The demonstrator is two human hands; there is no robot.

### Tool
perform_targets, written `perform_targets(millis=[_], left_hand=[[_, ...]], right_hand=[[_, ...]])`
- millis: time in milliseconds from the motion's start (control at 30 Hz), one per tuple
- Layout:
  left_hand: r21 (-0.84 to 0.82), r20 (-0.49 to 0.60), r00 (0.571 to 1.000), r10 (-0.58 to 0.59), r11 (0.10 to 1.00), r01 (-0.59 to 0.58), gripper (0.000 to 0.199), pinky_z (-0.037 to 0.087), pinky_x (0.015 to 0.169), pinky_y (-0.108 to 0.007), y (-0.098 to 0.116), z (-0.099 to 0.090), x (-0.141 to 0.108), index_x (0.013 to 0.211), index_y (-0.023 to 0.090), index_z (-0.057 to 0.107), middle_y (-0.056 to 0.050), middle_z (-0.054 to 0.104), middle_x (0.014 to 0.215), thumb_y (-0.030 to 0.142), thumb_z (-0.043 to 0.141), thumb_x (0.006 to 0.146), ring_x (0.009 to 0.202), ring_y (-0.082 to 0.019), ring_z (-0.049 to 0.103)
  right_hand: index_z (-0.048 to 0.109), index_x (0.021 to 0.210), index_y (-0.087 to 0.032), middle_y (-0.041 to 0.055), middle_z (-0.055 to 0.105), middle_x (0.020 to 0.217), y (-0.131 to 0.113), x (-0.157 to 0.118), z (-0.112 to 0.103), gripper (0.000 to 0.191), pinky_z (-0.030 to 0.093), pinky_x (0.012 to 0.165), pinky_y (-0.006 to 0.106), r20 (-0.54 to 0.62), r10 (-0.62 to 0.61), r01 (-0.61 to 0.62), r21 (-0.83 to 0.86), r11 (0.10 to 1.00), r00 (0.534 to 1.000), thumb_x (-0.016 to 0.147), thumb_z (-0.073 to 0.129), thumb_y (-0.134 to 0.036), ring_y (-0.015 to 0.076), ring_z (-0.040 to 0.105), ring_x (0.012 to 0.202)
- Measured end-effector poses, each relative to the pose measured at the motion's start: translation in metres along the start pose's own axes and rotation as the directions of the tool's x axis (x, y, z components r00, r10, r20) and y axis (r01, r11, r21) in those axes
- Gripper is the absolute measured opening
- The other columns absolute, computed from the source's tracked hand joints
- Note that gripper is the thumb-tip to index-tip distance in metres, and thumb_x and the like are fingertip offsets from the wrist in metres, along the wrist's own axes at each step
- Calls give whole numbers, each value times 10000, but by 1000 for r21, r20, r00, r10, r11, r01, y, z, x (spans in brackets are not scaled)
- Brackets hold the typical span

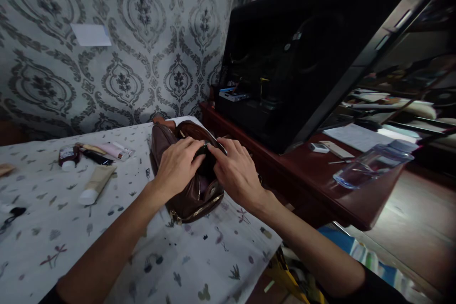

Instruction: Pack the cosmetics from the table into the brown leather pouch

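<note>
Between and beneath the two hands lies a dark brown handbag (190, 199), open at the top and resting on a printed tablecloth (124, 242). The left hand (178, 164) bends over the opening, fingers curled close to the thumb around a small dark object (202, 148); whether it is clamped or merely touched cannot be told. The right hand (237, 171) lies along the opposite side, its fingertips near the same object; its exact hold is likewise hidden. Such opposed placement probably spreads the mouth and leaves the interior in view. On the near side of the grip, a gold-toothed zipper (208, 205) is parted, which presumably gives the fingers room.

To the left of the grip, well apart from it, a beige squeeze tube (98, 183) lies flat; beyond it are a dark bottle with a white cap (69, 156) and a pink tube (113, 150), loosely grouped, perhaps for easy reach. To the right of the grip, a clear plastic bottle (374, 164) lies tilted on the reddish-brown desk (302, 175), outside the working area.
</note>
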State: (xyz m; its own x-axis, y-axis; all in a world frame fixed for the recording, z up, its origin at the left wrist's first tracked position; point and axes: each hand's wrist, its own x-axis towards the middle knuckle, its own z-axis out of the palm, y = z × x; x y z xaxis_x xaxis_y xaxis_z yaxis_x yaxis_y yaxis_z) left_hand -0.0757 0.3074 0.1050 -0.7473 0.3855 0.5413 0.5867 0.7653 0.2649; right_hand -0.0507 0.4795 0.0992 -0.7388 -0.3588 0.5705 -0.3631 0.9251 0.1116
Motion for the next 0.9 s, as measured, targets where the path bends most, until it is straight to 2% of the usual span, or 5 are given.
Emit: perform_targets(millis=[333, 500, 700, 800, 900], left_hand=[[44, 52, 999, -6, 999, 4, 310, 513, 933, -360, -2, -5, -1, 1261, 211, 626, -64, 682, 1122, 207, 499, 978, 1091, -226, 640], [139, 38, 998, 50, 989, -55, 365, 483, 889, -385, -3, -12, -10, 1339, 198, 578, -79, 689, 1102, 205, 437, 1002, 1044, -242, 627], [-12, 67, 959, 276, 961, -276, 298, 460, 918, -382, 4, -23, -36, 1109, 189, 683, -70, 710, 1089, 310, 420, 1037, 1086, -220, 607], [-15, 137, 913, 384, 922, -386, 278, 441, 996, -448, 4, -22, -51, 1046, 205, 709, -73, 702, 1146, 333, 464, 1022, 1230, -264, 551], [28, 167, 901, 400, 912, -409, 246, 428, 1036, -514, 3, -20, -61, 1060, 207, 714, -101, 663, 1257, 260, 478, 1009, 1342, -309, 477]], right_hand=[[647, 1289, -169, 165, 590, 1301, 2, 0, 1, 470, 518, 938, 498, -19, 15, -11, 162, 987, 1000, 865, 468, -74, 316, 534, 1149], [711, 1136, -193, 135, 614, 1293, 5, -17, -8, 376, 495, 957, 506, -170, -109, 160, 327, 931, 979, 874, 471, -69, 294, 523, 1185], [699, 950, -190, 79, 721, 1071, 8, -45, -20, 285, 516, 827, 413, -193, -205, 266, 381, 886, 960, 862, 480, -30, 221, 570, 941], [689, 972, -199, 69, 730, 1027, 9, -56, -20, 286, 523, 769, 391, -193, -198, 263, 415, 871, 961, 861, 482, -35, 207, 586, 879], [685, 1029, -216, 63, 736, 1004, 12, -64, -16, 329, 537, 742, 387, -174, -201, 258, 435, 863, 964, 867, 465, -33, 201, 612, 835]])
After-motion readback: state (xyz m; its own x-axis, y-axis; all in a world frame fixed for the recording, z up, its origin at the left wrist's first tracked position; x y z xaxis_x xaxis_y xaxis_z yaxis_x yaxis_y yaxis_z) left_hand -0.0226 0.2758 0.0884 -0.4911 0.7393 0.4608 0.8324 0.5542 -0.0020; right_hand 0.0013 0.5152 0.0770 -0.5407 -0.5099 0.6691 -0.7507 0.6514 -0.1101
